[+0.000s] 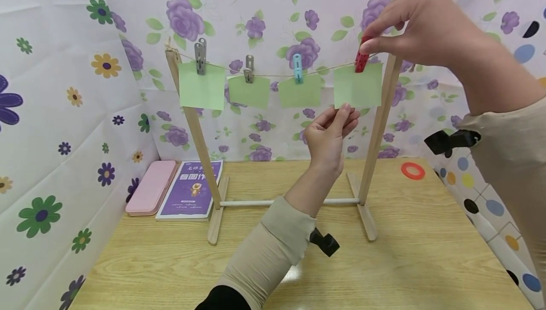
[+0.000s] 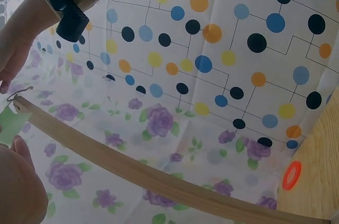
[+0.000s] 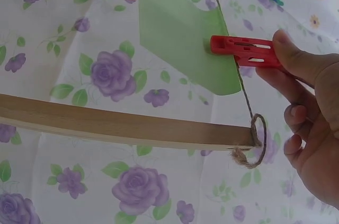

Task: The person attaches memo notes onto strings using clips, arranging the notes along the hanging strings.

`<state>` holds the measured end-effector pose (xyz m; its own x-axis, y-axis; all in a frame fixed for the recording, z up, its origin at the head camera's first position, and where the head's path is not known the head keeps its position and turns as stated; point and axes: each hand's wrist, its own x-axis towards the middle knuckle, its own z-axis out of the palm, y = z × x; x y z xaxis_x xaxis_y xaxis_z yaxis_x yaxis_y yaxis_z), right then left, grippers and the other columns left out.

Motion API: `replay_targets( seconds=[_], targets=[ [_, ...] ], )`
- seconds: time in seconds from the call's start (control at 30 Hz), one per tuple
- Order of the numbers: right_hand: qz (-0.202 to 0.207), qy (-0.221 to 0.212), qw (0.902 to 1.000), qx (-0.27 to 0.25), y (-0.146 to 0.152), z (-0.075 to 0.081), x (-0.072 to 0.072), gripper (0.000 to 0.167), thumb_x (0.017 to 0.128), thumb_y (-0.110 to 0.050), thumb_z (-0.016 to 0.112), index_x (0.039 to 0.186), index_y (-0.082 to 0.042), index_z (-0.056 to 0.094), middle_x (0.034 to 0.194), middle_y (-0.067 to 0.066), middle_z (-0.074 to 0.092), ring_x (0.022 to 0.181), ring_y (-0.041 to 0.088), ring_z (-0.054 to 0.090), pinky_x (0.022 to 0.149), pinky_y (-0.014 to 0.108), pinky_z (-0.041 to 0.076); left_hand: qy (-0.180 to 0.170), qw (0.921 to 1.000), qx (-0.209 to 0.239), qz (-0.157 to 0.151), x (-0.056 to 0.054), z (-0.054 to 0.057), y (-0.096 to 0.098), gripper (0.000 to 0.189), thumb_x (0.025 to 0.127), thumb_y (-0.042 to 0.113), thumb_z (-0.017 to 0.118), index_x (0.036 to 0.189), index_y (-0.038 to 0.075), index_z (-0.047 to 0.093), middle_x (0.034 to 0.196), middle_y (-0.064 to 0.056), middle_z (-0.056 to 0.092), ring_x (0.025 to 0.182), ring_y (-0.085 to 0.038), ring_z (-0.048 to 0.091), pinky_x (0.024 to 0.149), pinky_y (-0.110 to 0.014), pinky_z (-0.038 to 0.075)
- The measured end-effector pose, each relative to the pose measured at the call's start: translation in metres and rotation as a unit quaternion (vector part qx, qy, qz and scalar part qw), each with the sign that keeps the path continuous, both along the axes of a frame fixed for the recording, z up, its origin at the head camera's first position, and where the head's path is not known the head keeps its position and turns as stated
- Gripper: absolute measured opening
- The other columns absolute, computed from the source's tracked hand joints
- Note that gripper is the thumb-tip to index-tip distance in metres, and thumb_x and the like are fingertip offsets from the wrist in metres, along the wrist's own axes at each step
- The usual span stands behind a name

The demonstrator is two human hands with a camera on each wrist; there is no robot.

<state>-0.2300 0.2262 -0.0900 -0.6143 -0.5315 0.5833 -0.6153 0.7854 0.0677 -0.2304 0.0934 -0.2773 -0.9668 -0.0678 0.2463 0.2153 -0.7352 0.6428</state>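
Note:
Between thumb and forefinger, my right hand [image 1: 431, 28] pinches a red clothespin [image 1: 361, 56] at the right end of a string. Under that clothespin hangs a green paper [image 1: 357, 85], its top edge at the string. My left hand [image 1: 330, 132] pinches the paper's lower edge from below. In the right wrist view the red clothespin [image 3: 246, 50] sits across both string and paper [image 3: 183, 36]. Three more green papers hang to the left, under two grey clothespins [image 1: 200, 56] and a light blue clothespin [image 1: 297, 68].
The string is tied to a wooden frame, whose right post [image 1: 379, 125] stands beside the hands. A white rod [image 1: 247, 203] joins its feet. A purple book [image 1: 192, 189] and pink case [image 1: 151, 187] lie at the left. On the right lies a red ring [image 1: 413, 170].

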Motion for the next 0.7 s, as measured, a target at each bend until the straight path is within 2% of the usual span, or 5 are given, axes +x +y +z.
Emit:
replay_targets(
  seconds=[0.27, 0.7],
  targets=[
    [-0.007, -0.031, 0.9995, -0.002, 0.0015, -0.0006, 0.0006, 0.018, 0.090, -0.017, 0.079, 0.102, -0.003, 0.080, 0.097, 0.012, 0.074, 0.083, 0.014, 0.046, 0.062, 0.009, 0.039, 0.002, 1.0000, 0.002, -0.003, -0.0005, -0.0001, 0.0001, 0.012, 0.094, 0.007, 0.073, 0.100, -0.004, 0.073, 0.088, -0.011, 0.075, 0.078, -0.014, 0.075, 0.079, -0.031, 0.063],
    [-0.014, -0.076, 0.9970, 0.007, 0.0057, 0.0007, -0.0021, 0.029, 0.092, -0.022, 0.078, 0.112, -0.002, 0.076, 0.099, 0.014, 0.071, 0.087, 0.022, 0.041, 0.052, 0.018, 0.034, -0.001, 1.0000, 0.002, -0.005, -0.0016, -0.0016, 0.0003, 0.011, 0.094, 0.007, 0.073, 0.098, -0.004, 0.074, 0.088, -0.011, 0.076, 0.078, -0.015, 0.075, 0.079, -0.032, 0.063]
  ],
)
